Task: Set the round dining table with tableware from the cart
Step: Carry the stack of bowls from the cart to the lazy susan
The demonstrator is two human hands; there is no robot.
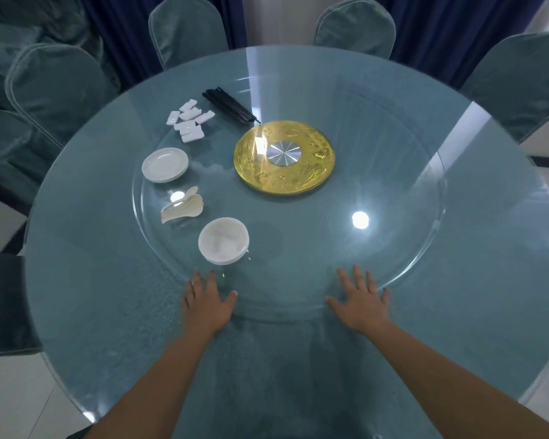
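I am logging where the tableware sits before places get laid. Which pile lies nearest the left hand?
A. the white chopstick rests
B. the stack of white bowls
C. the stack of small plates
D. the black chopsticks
B: the stack of white bowls sits on the glass turntable just beyond the left hand; the other piles lie farther away.

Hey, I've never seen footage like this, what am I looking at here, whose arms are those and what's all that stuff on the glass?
This is one picture from a camera worn on a person's head, looking down. The left hand and right hand lie flat and empty at the near edge of a glass turntable on a round table. On the turntable lie bowls, spoons, small plates, white chopstick rests and black chopsticks, beside a gold centre disc.
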